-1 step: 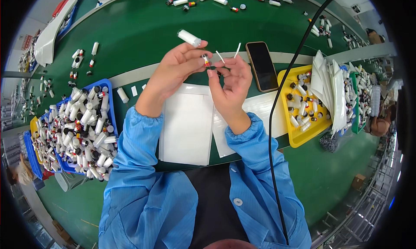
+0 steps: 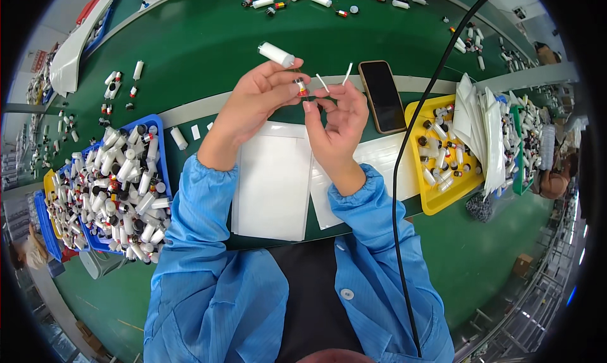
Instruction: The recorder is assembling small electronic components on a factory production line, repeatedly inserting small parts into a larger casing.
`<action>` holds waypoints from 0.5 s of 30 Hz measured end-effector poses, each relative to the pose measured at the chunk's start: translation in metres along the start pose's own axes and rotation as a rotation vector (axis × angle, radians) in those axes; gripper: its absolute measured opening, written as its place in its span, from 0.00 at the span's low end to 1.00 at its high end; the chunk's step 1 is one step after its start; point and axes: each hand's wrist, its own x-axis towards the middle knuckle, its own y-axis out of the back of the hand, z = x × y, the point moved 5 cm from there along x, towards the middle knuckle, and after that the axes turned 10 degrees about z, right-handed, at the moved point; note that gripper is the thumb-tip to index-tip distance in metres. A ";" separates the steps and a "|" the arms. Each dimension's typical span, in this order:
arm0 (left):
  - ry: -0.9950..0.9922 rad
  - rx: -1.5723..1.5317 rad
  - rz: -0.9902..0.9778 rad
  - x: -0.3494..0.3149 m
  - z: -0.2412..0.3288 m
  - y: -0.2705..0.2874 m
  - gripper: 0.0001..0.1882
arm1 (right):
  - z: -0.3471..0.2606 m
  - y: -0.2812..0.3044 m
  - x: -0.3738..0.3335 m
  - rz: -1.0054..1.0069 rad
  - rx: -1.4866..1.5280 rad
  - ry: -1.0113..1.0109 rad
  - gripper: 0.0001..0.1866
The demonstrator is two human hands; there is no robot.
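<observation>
My left hand (image 2: pixel 253 100) is closed, thumb and forefinger pinching a small vial (image 2: pixel 301 88) with a red and yellow band. A white cylindrical tube (image 2: pixel 276 54) is also held in its fingers, sticking out at the upper left. Close beside it, my right hand (image 2: pixel 338 119) is closed too. Two thin white sticks (image 2: pixel 347 73) point up from between its fingers. Its thumb and fingertips meet at a small dark piece (image 2: pixel 310 99) at the lower end of the vial; whether this piece is joined to the vial I cannot tell.
White sheets (image 2: pixel 272 186) lie under my hands. A phone (image 2: pixel 382 96) and a yellow tray (image 2: pixel 436 205) of small bottles are at the right. At the left stands a heaped blue bin (image 2: pixel 163 154). Loose tubes (image 2: pixel 321 0) lie at the far side. A black cable (image 2: pixel 396 192) hangs across the view.
</observation>
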 end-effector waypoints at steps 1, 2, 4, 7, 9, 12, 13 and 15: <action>-0.017 -0.002 0.016 -0.002 0.003 -0.002 0.23 | 0.000 0.000 0.000 -0.003 0.002 0.007 0.40; -0.034 -0.004 0.031 -0.003 0.005 -0.004 0.22 | 0.001 0.000 -0.001 -0.006 0.004 0.014 0.40; -0.043 -0.048 0.043 -0.004 0.009 -0.007 0.20 | 0.003 -0.001 -0.001 -0.002 0.010 0.016 0.39; -0.080 -0.052 0.012 -0.003 0.009 -0.004 0.17 | 0.003 -0.003 0.000 0.009 0.023 0.022 0.35; -0.112 -0.007 -0.009 -0.001 0.010 0.000 0.16 | -0.005 -0.001 0.008 0.005 0.033 0.050 0.32; -0.153 0.094 -0.031 -0.003 0.010 0.002 0.14 | -0.012 0.006 0.022 0.002 0.209 -0.195 0.28; -0.167 0.125 -0.047 -0.004 0.014 0.001 0.14 | -0.017 0.005 0.028 -0.049 0.246 -0.321 0.26; -0.182 0.181 -0.080 -0.006 0.015 -0.001 0.14 | -0.019 0.005 0.036 -0.106 0.303 -0.503 0.26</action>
